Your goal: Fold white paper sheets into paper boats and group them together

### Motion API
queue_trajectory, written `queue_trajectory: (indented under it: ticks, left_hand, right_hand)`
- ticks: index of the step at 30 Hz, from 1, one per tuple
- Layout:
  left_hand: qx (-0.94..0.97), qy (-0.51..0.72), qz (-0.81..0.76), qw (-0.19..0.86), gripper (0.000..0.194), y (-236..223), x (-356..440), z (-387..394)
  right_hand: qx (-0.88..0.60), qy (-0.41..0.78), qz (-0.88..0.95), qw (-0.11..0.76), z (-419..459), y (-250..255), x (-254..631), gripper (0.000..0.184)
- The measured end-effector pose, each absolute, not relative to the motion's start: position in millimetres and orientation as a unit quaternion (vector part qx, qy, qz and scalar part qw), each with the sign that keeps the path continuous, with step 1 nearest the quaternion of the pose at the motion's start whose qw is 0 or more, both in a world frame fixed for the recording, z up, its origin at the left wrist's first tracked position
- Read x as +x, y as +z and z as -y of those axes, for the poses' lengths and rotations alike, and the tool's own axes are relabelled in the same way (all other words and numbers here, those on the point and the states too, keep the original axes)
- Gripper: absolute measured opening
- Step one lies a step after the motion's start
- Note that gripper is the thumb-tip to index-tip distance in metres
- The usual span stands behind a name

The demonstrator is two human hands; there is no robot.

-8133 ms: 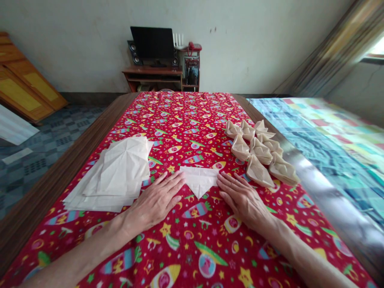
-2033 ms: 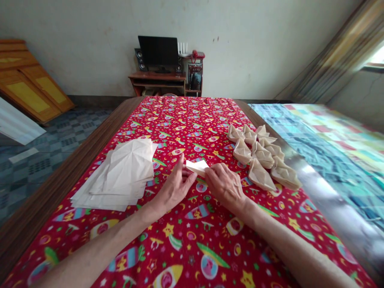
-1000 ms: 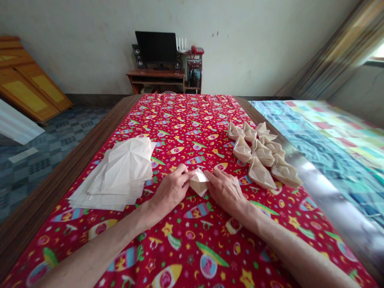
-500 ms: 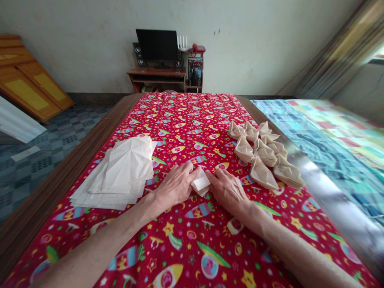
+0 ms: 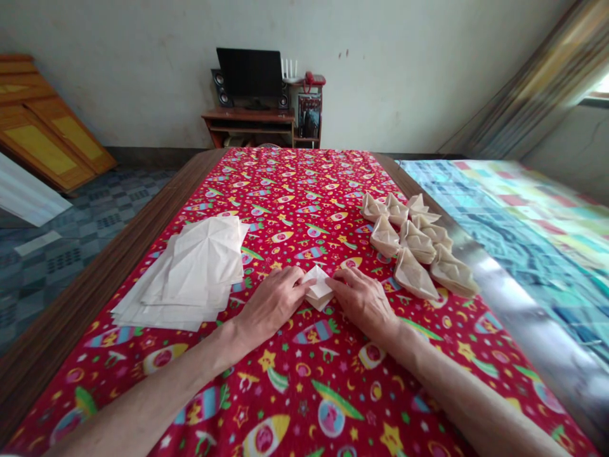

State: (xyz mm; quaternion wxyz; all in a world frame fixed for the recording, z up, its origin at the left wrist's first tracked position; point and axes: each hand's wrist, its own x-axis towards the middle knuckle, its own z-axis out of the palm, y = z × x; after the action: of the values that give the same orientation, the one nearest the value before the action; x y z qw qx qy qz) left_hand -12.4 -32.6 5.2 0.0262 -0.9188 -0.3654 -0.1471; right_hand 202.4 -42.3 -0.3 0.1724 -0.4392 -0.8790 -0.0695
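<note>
Folded paper [image 5: 318,289] sits between the hands, seemingly steadied there | left hand [image 5: 271,301], right hand [image 5: 361,298]: palms down, fingers curled, tips against its sides; thumbs hidden, any pinch unclear | left of folded paper: stack of paper sheets [image 5: 190,279] | right of it: paper boats [image 5: 413,247], grouped apart | beneath it: red printed cloth [image 5: 304,393] on worktop [image 5: 109,266]

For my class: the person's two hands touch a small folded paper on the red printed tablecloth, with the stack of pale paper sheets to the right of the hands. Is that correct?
Not quite: the head view shows the stack of pale paper sheets to the left of the hands, not the right. The rest stands: the left hand and right hand touch the small folded paper on the red printed tablecloth.
</note>
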Motion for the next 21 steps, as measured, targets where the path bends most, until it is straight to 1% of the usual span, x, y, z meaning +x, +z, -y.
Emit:
queue_trajectory:
  ticks: [8, 13, 17, 21]
  left_hand:
    - [-0.934, -0.176, 0.309, 0.023, 0.016, 3, -17, 35]
    - [-0.91, -0.24, 0.339, -0.007, 0.018, 0, -18, 34]
    - [-0.904, -0.25, 0.345, -0.026, 0.018, -2, -19, 35]
    - [-0.893, -0.263, 0.362, -0.054, 0.013, -7, -20, 33]
  right_hand:
    - [-0.44, -0.052, 0.884, 0.147, 44, 1, 202, 0.016]
    - [-0.401, -0.101, 0.901, 0.135, 44, 5, 203, 0.02]
    - [-0.354, -0.099, 0.916, 0.159, 43, 7, 207, 0.022]
    - [-0.358, -0.01, 0.909, 0.211, 40, 1, 210, 0.019]
